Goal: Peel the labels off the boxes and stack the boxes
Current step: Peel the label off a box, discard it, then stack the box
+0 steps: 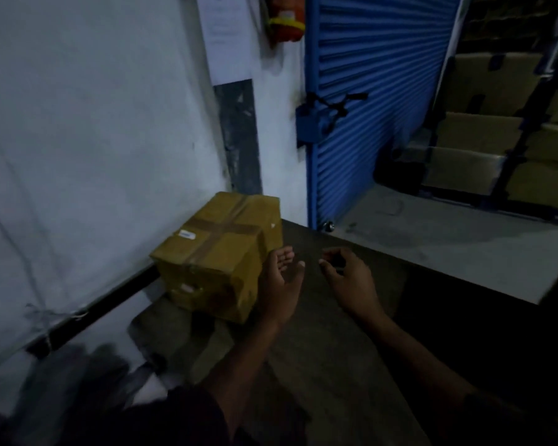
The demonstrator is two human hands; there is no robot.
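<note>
Reaching forward over a dark table (pixel 319 333), both bare hands are empty. The left hand (pixel 282 276) is spread, palm turned inward, fingers just beside the right face of a stack of two cardboard boxes (pixel 219 252). The right hand (pixel 348 275) hovers apart from the stack, fingers loosely curled around nothing. The boxes sit one on the other at the table's far left corner, against a white wall (pixel 94 123); the top one has brown tape crossing its lid and a small white label (pixel 186 234). Beyond stands a blue roller shutter (pixel 374 107), with more cartons (pixel 484 130) on a rack at right.
</note>
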